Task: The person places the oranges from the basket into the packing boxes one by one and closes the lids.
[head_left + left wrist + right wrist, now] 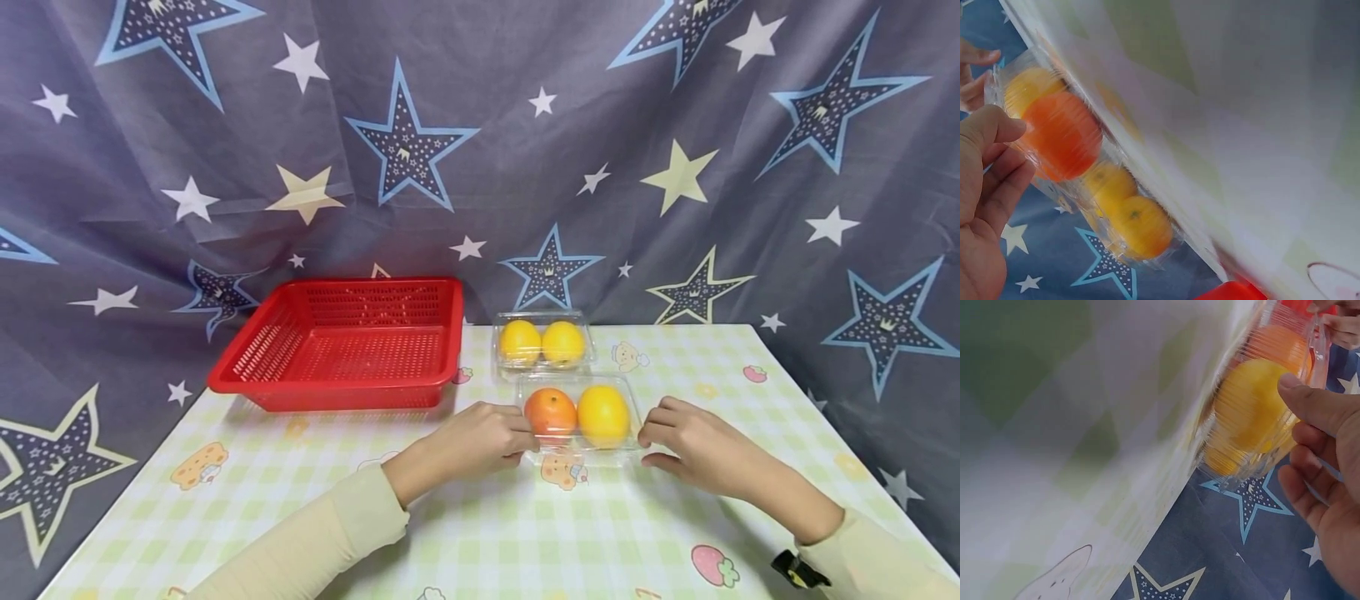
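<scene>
A clear plastic fruit box [577, 383] stands near the middle of the table. Inside it are an orange-red round fruit [551, 412] and a yellow round fruit [603, 415]. At the box's left side, my left hand [483, 437] grips the edge between thumb and fingers. My right hand [693, 442] holds the right edge, its thumb [1310, 400] lying against the plastic and the other fingers bent beside it. Just behind stands a second clear box [543, 317] with two yellow fruits [1141, 226], touched by neither hand.
A red perforated plastic basket [345, 386] stands at the back left of the table. The tabletop [480, 550] has a green checked cover with cartoon prints. Behind it hangs a dark curtain [465, 50] with stars.
</scene>
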The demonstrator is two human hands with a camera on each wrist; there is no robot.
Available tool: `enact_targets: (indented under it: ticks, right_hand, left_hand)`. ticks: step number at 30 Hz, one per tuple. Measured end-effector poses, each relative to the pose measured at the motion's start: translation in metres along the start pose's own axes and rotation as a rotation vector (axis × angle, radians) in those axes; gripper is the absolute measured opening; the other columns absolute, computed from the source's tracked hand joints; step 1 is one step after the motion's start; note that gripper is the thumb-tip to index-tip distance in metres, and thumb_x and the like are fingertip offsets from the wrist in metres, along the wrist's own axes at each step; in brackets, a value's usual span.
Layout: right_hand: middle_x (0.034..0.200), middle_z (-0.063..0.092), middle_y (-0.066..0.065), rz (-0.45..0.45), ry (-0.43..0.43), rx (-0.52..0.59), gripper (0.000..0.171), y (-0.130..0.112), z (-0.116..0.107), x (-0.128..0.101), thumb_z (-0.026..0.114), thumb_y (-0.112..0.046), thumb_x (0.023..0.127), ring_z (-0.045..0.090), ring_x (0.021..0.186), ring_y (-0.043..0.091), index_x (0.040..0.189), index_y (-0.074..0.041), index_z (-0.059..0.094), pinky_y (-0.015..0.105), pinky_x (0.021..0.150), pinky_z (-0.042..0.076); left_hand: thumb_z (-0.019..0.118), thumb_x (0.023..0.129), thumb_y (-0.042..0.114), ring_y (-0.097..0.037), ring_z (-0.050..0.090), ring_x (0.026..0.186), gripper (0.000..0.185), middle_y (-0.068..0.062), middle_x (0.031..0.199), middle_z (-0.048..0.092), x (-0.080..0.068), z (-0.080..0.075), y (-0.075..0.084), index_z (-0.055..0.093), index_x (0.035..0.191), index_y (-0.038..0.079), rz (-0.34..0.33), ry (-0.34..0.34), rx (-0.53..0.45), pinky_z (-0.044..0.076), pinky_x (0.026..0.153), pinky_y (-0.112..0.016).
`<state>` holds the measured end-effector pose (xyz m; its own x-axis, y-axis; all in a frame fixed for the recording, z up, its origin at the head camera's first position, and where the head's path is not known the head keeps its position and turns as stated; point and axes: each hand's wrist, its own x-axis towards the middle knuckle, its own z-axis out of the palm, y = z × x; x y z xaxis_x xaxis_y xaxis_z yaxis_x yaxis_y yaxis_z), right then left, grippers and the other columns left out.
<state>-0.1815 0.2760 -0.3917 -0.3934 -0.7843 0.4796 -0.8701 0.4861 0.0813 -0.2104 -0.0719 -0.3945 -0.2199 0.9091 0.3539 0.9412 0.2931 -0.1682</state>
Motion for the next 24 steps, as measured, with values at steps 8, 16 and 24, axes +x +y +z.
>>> enact_targets:
  ticks: [8,16,24]
  right_hand:
    - [0.086,0.063,-0.009,-0.098,0.065,-0.046,0.029,-0.002,0.004,0.002,0.087,-0.015,0.070,0.054,0.081,0.013,0.092,-0.016,0.069,0.028,0.076,0.048]
    - [0.082,0.061,-0.006,-0.125,0.078,-0.123,0.035,-0.005,0.006,0.003,0.046,-0.034,0.109,0.053,0.078,0.016,0.091,-0.013,0.066,0.033,0.074,0.048]
    - [0.078,0.056,-0.006,-0.156,0.116,-0.155,0.041,-0.008,0.011,0.007,0.029,-0.020,0.108,0.048,0.074,0.016,0.088,-0.011,0.064,0.029,0.067,0.045]
  left_hand:
    - [0.076,0.087,0.008,-0.010,0.069,0.098,0.020,0.007,0.102,0.076,0.001,-0.002,0.001,0.079,0.104,0.017,-0.003,-0.039,0.005,0.054,0.090,-0.021]
    - [0.074,0.087,0.005,-0.010,0.068,0.097,0.021,0.007,0.100,0.076,0.002,-0.005,0.001,0.079,0.102,0.018,-0.015,-0.042,-0.007,0.055,0.088,-0.021]
    - [0.073,0.083,0.004,-0.009,0.067,0.094,0.025,0.009,0.100,0.075,0.002,-0.003,0.002,0.078,0.102,0.019,-0.023,-0.039,-0.003,0.054,0.083,-0.020]
